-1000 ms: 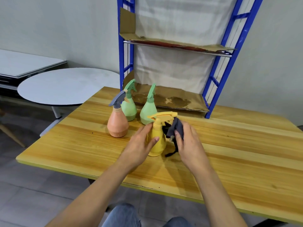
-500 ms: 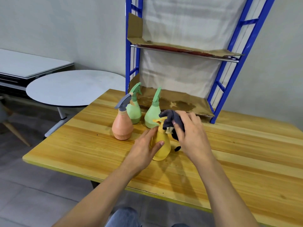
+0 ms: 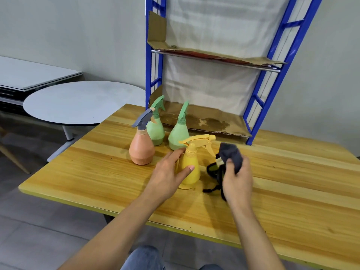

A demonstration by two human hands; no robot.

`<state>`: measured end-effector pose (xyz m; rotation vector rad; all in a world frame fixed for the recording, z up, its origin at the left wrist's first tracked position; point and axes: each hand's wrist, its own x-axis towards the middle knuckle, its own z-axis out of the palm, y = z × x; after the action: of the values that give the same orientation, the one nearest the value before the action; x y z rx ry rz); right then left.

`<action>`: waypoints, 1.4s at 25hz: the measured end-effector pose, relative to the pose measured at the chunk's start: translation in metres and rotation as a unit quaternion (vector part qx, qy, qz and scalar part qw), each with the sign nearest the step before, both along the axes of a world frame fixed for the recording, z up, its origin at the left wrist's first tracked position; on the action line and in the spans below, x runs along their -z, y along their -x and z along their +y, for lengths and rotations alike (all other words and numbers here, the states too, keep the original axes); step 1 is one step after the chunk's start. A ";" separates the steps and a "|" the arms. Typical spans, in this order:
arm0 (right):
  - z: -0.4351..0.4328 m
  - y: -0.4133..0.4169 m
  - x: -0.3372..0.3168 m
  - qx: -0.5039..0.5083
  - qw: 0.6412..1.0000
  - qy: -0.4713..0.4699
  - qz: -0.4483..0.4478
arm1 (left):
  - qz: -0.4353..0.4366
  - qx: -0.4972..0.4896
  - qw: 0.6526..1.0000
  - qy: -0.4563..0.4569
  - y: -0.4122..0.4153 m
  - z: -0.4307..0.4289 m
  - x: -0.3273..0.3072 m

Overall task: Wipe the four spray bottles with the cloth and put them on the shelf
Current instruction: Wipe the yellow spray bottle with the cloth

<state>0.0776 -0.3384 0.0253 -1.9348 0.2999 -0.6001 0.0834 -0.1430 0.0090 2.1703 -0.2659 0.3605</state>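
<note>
**Yellow bottle held, cloth just beside it**

The yellow spray bottle [image 3: 192, 177] stands upright on the wooden tabletop [image 3: 97, 172]. The left hand [image 3: 167, 172] grips it, thumb across its front and fingers round its far side. Just right of its trigger, the right hand [image 3: 236, 180] holds the bunched dark cloth [image 3: 231, 154], a black strap hanging beneath. Behind stand the orange bottle [image 3: 141, 149] and two green bottles [image 3: 155, 131] [image 3: 178, 136], all in front of the blue shelf [image 3: 253, 123] and its cardboard-lined bottom level.
</note>
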 end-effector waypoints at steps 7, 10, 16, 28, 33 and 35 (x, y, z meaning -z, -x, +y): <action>0.012 0.004 0.047 -0.165 0.943 0.271 0.095 | 0.095 0.089 0.990 -0.049 -0.010 0.009 -0.013; 0.008 -0.001 0.045 -0.172 0.925 0.325 0.093 | 0.148 0.181 0.967 -0.103 -0.011 0.028 -0.015; 0.024 0.030 0.047 -0.150 0.954 0.250 0.073 | 0.106 0.120 0.984 -0.072 0.001 0.009 -0.006; -0.015 0.057 0.046 -0.005 0.930 0.352 0.106 | 0.099 0.024 0.991 -0.087 0.005 -0.015 -0.006; -0.049 0.042 0.045 -0.071 0.924 0.369 0.078 | 0.054 -0.017 0.996 -0.063 0.015 -0.028 0.005; -0.053 0.037 0.049 -0.119 0.917 0.369 0.095 | 0.051 -0.026 0.996 -0.064 0.012 -0.036 0.005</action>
<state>0.0402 -0.3916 -0.0242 -2.7171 -0.0668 -0.3833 0.0713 -0.1791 0.0040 2.3170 -0.1797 0.2664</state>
